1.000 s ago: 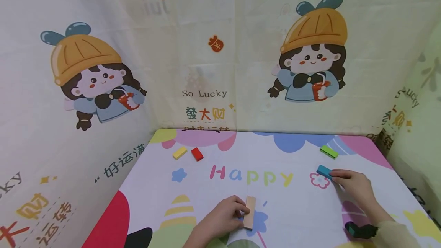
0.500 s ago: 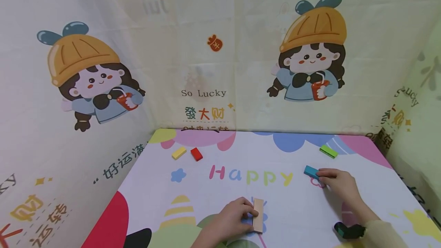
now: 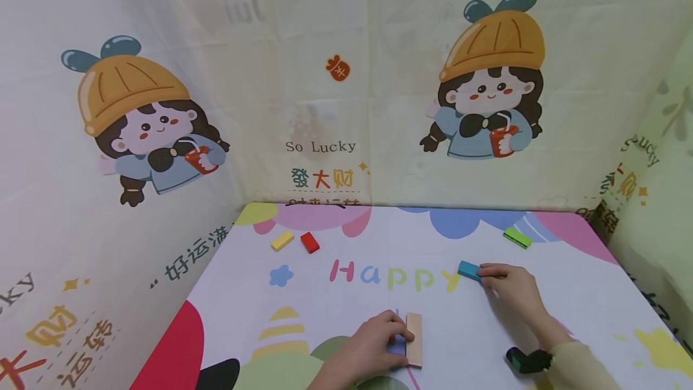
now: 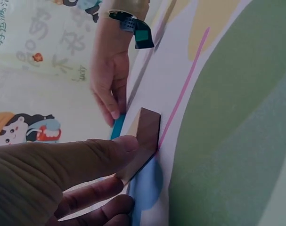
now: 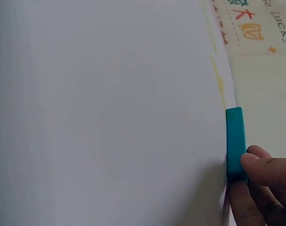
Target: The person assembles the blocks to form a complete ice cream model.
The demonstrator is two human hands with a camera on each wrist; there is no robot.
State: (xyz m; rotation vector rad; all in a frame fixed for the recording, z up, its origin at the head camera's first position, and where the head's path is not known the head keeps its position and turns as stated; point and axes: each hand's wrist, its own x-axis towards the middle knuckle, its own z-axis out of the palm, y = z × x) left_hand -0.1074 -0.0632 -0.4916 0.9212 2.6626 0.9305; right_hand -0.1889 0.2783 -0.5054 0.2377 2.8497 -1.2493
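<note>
In the head view my left hand [image 3: 373, 343] grips a plain wooden block [image 3: 414, 345] near the front middle of the table. The left wrist view shows the thumb against the near side of this wooden block [image 4: 148, 129], with the other fingers lower down at its end. Farther back on the right, my right hand [image 3: 513, 289] pinches one end of a blue block [image 3: 468, 271] beside the printed letter "y". Seen from the right wrist, thumb and fingers hold the lower part of the blue block [image 5: 235, 141]; its upper end sticks out free.
A yellow block [image 3: 283, 241] and a red block [image 3: 310, 242] lie at the back left of the printed tabletop [image 3: 352, 300]. At the back right lies a green block [image 3: 517, 238]. Printed cloth [image 3: 390, 107] hangs behind the table and on both sides.
My right hand has moved left with the blue block, from the printed pink flower to the "y". My left hand has shifted a little to the right with the wooden block.
</note>
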